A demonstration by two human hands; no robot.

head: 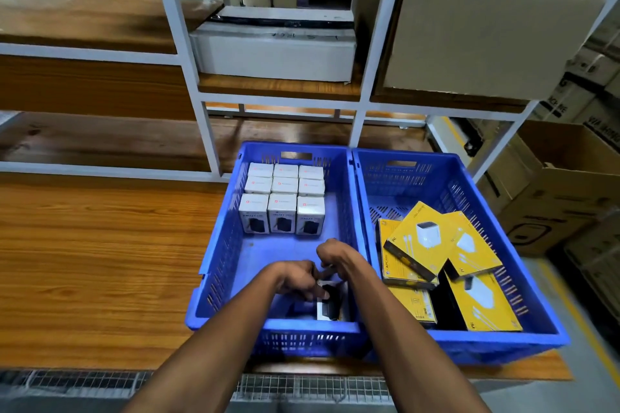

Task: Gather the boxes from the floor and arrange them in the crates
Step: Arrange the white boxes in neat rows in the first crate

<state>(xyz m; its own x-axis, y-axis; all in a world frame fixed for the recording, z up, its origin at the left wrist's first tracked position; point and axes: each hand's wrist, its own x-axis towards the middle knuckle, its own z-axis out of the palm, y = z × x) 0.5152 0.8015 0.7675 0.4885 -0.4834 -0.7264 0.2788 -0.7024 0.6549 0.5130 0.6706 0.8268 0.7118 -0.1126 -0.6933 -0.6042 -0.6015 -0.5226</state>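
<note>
Two blue crates stand side by side on a wooden shelf. The left crate point(214, 245) holds several small white boxes point(281, 199) in neat rows at its far end. Inside its near right corner, my left hand point(297, 280) and my right hand point(330, 253) are both closed around a small white and black box point(327, 307), which they partly hide. The right crate point(536, 282) holds several flat yellow boxes point(419, 245) lying loosely and overlapping.
White metal racking point(201, 77) rises behind the crates, with a white case point(275, 54) and a large cardboard carton point(479, 37) on its shelves. More cartons point(563, 184) stand on the floor at the right. A wire grate point(100, 382) runs below the shelf's front edge.
</note>
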